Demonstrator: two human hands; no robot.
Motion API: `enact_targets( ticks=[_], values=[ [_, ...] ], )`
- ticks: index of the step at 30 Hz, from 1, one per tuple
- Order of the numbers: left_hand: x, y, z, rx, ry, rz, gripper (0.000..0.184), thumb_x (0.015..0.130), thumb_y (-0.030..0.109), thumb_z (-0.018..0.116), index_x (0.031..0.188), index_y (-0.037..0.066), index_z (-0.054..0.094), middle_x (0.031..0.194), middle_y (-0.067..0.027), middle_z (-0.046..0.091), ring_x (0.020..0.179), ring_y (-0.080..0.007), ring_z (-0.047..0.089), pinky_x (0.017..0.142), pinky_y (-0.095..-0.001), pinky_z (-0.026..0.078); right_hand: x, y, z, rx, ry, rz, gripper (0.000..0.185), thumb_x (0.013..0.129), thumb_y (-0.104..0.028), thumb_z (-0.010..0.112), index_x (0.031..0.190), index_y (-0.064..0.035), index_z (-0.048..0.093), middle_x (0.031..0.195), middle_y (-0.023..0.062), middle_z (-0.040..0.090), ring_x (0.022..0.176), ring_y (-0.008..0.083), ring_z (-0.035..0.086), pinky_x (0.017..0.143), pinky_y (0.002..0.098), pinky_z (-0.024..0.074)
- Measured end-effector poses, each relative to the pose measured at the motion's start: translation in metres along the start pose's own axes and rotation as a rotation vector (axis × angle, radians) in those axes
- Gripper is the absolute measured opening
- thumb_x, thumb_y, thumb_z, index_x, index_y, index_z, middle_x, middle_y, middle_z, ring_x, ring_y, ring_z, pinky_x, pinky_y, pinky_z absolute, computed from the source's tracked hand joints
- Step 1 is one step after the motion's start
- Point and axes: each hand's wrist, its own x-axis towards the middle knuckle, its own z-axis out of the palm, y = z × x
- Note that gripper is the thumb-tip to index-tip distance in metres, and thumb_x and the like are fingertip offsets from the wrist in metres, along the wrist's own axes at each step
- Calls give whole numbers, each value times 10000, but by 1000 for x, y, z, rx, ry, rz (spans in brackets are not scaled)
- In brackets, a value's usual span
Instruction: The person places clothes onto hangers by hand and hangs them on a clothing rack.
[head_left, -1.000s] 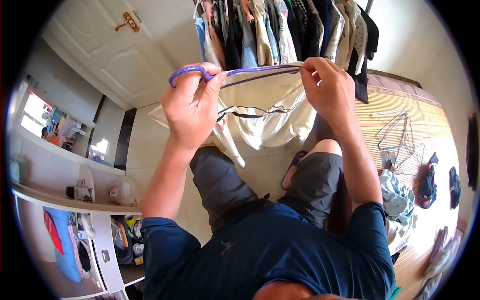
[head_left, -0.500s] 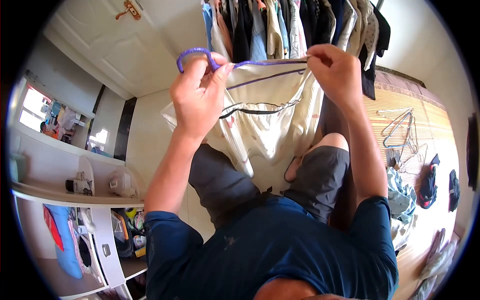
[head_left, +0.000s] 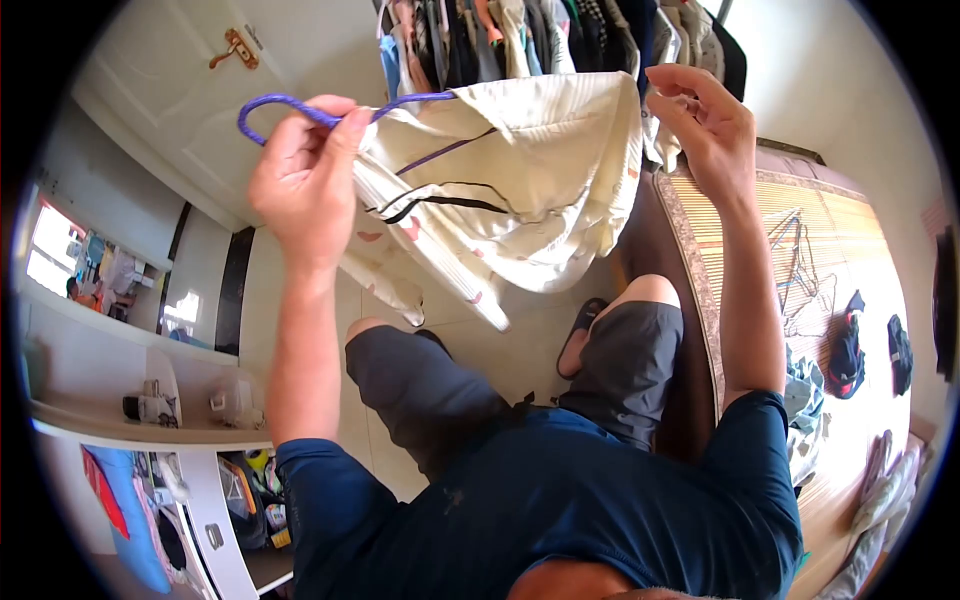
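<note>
My left hand [head_left: 310, 180] is closed around a purple hanger [head_left: 280, 100] near its hook, which curves out to the left. On the hanger hangs a cream garment [head_left: 560, 150] with pinkish patches, dark trim and long sleeves. Part of the hanger's lower bar shows through the garment's opening, while its right end is hidden under the cloth. Just right of the garment's raised shoulder, my right hand [head_left: 710, 135] is open, thumb and forefinger apart, holding nothing.
Clothes [head_left: 500, 40] hang on a rack in front. To the right, a bed with a slatted mat [head_left: 760, 240] carries loose hangers [head_left: 798, 270] and clothing. At left are white shelves [head_left: 160, 435] with various items and a door [head_left: 170, 90].
My left hand has moved left with the hanger. My right hand has let go and moved slightly right, and the garment's shoulder now covers the hanger's right side.
</note>
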Motion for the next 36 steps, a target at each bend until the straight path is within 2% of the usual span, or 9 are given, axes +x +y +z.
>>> enact_targets(
  ticks=[5,9,13,19,21,25,27,31,36],
  values=[
    [22,-10,-13,-79,-12,-39,154,934,1,759,1067,-51,702,932,-42,707,840,-83,648,781,-216,517,7,13,-24,88,-304,211,538,896,-260,779,1357,-20,642,1224,128,702,1130,222,649,1003,344,506],
    [25,-15,-16,-178,-47,-69,159,935,14,762,1066,-49,697,958,-51,703,866,-93,647,791,-218,511,8,29,-26,125,-497,263,338,983,-229,716,1202,28,708,1040,51,735,949,110,663,878,266,518],
    [23,-25,-21,-158,-40,-79,147,936,3,755,1060,-46,694,958,-56,702,860,-99,646,790,-222,513,10,28,-34,466,-213,359,243,1006,-214,687,1096,7,730,910,-4,704,830,72,635,780,234,505],
    [18,-32,-37,-330,-61,-180,122,939,-26,732,1054,-37,694,964,-53,697,887,-108,642,829,-238,507,20,28,-58,436,-260,430,250,1011,-248,687,1062,-7,730,875,-12,689,849,49,637,776,234,506],
    [15,-31,-34,-359,-93,-220,121,939,-28,728,1056,-34,697,972,-53,697,909,-111,645,847,-241,505,22,21,-58,195,-242,330,284,1001,-280,705,1106,-17,736,938,21,719,901,80,661,823,266,531],
    [14,-28,-20,-340,-110,-222,125,938,-21,734,1057,-32,702,970,-52,698,895,-110,648,833,-244,509,14,-14,-44,115,-189,74,331,979,-292,729,1169,-21,733,1047,61,739,983,127,674,908,301,534],
    [14,-26,-12,-332,-154,-221,129,940,-10,735,1063,-34,703,975,-50,703,886,-110,653,820,-241,510,14,-39,-37,-67,-384,-109,382,973,-289,738,1238,-15,705,1182,88,722,1091,175,662,1008,343,507],
    [15,-7,3,-216,-192,-215,97,928,-5,741,1021,-17,718,926,-19,712,838,-73,648,773,-211,505,30,-76,-14,-280,-488,-364,373,943,-247,764,1254,-48,706,1209,88,706,1063,199,663,973,361,515],
    [12,6,19,-199,-240,-230,90,910,-5,758,996,-10,730,868,-6,711,774,-48,632,704,-208,506,46,-97,21,-418,-637,-442,440,918,-254,791,1296,-60,677,1213,88,705,1032,222,675,933,383,529]
  ],
)
